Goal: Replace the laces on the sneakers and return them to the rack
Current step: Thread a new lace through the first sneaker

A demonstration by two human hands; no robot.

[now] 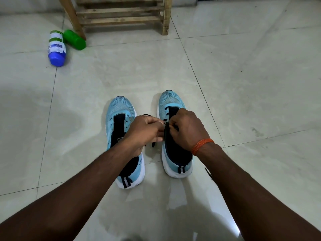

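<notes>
Two bare forearms are stretched forward from the bottom edge, the right wrist wound with an orange thread (202, 145). The left hand (144, 133) and right hand (185, 131) are curled, and a black lace (166, 127) is pinched between the fingers of each, over the inner edge of the right sneaker (171, 100). The left sneaker (119, 108) is stood just beside it on the tiled floor (243, 84). The wooden rack (121, 14) is seen well apart beyond, with a blue-capped bottle (56, 49) and a green bottle (74, 40) laid on their sides near its left leg
</notes>
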